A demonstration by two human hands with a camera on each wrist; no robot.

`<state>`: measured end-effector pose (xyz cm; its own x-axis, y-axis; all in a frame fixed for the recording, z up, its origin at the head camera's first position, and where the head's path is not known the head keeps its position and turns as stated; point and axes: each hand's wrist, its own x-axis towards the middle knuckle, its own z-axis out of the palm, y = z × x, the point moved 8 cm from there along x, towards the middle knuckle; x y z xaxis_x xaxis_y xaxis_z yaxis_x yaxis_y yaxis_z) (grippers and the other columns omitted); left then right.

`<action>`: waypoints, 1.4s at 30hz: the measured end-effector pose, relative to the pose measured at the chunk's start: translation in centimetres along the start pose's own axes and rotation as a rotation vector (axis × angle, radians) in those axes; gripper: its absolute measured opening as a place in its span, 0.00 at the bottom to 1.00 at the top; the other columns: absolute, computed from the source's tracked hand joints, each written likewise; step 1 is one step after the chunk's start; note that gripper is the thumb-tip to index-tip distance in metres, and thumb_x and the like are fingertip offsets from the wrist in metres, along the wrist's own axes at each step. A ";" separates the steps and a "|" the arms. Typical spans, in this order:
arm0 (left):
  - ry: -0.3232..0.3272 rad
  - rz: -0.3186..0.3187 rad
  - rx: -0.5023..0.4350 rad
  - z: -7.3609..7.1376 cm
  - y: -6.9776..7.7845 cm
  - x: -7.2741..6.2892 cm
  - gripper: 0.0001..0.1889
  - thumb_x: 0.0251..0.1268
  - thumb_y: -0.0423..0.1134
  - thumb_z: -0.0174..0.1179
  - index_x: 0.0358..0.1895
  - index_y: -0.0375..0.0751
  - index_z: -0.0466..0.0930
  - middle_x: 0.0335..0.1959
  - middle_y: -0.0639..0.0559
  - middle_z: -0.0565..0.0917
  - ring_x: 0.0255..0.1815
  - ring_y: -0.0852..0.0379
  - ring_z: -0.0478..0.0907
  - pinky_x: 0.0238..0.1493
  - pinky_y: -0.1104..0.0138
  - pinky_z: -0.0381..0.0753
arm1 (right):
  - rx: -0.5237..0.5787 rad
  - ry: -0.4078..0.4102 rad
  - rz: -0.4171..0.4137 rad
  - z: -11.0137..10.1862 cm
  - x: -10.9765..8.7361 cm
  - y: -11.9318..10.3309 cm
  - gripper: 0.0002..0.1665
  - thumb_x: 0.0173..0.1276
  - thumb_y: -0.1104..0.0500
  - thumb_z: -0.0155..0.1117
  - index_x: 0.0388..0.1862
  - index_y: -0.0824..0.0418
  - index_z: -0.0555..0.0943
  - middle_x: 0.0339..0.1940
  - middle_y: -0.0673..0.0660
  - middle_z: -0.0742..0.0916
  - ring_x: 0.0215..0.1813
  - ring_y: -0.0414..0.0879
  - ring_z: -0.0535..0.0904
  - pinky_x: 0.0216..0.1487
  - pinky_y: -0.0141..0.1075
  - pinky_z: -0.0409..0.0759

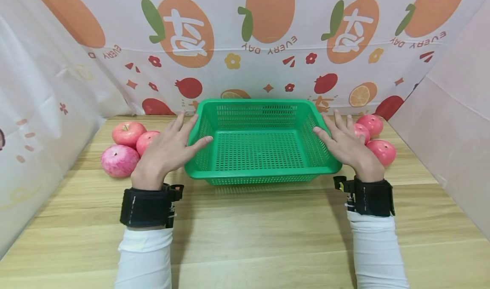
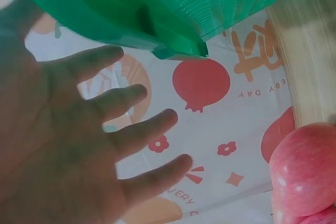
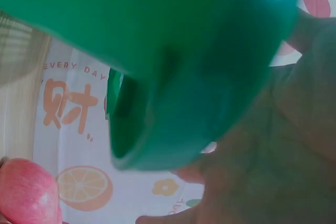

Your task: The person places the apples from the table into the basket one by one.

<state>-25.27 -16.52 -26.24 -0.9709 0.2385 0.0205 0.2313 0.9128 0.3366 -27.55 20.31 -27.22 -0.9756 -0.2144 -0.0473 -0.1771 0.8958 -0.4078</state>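
A green plastic basket [image 1: 260, 173] with slotted walls and floor sits between my two hands, and nothing lies in it. My left hand [image 1: 164, 155] is at its left rim, the thumb reaching over the edge. In the left wrist view the left fingers [image 2: 142, 129] are straight and spread, apart from the green rim. At the right rim is my right hand [image 1: 352, 146], its thumb pointing in over the edge and its fingers extended. The right wrist view has the basket's rim [image 3: 173, 145] covering part of that hand.
Left of the basket, three apples cluster on the wooden table [image 1: 260, 238]: a red one [image 1: 128, 133], another partly behind my hand [image 1: 145, 141], and a streaked pink one [image 1: 120, 161]. Three more apples [image 1: 382, 152] lie at right. Printed cloth [image 1: 229, 38] hangs behind.
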 end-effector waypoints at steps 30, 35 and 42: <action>0.418 0.256 -0.032 -2.6 2.6 -0.7 0.11 0.74 0.42 0.62 0.42 0.37 0.87 0.21 0.51 0.76 0.25 0.51 0.74 0.29 0.59 0.72 | -0.043 0.264 -0.042 -1.3 0.4 0.7 0.19 0.72 0.64 0.65 0.55 0.78 0.82 0.46 0.74 0.86 0.44 0.66 0.82 0.42 0.54 0.81; 0.419 0.259 -0.038 -2.6 2.6 -0.7 0.10 0.74 0.41 0.61 0.40 0.37 0.87 0.21 0.50 0.75 0.25 0.51 0.73 0.28 0.59 0.71 | -0.013 0.183 -0.033 -0.6 0.9 1.2 0.23 0.71 0.65 0.67 0.59 0.79 0.78 0.48 0.78 0.85 0.48 0.70 0.83 0.49 0.58 0.81; 0.424 0.260 -0.035 -2.6 2.6 -0.8 0.11 0.74 0.41 0.62 0.31 0.40 0.82 0.19 0.51 0.72 0.24 0.52 0.71 0.28 0.60 0.69 | -0.012 0.193 -0.046 -0.6 0.8 1.0 0.22 0.70 0.66 0.67 0.58 0.79 0.79 0.46 0.78 0.85 0.45 0.69 0.84 0.47 0.57 0.82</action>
<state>-24.06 -15.21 -22.94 -0.8226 0.2940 0.4867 0.4738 0.8277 0.3007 -28.62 21.23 -27.15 -0.9730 -0.1775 0.1477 -0.2225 0.8914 -0.3949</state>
